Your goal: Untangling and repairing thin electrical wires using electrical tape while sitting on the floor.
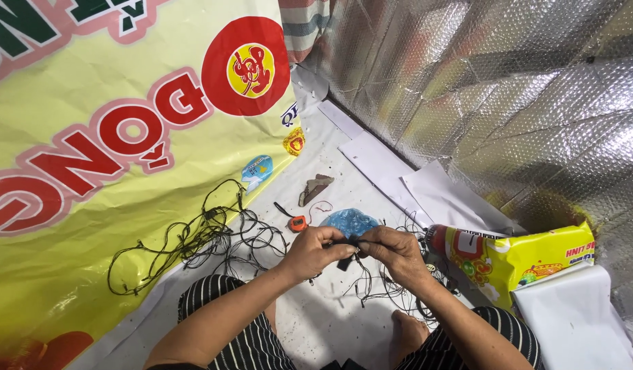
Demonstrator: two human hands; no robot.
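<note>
Striped trouser legs and a bare foot are seen at the bottom edge of the frame, nearest the camera, with two forearms reaching up from them toward the centre. Just above, in the middle of the frame, the left hand and the right hand are brought together, fingertips nearly touching. A small black connector piece with thin black wires is pinched between them, the fingers of both hands closed around it. The wires hang down from the connector and trail over the floor below and to the right of the hands.

A loose tangle of black cables is spread over the floor at the centre left, well apart from the hands. Just above the hands a blue crumpled plastic bag is seen, and beside it, to the left, a small orange tape measure. Higher up lie a brownish scrap and a small blue packet. The left half of the frame is covered by a large yellow banner with red lettering. At the right a yellow snack package rests beside white sheets, and silver bubble foil fills the upper right.
</note>
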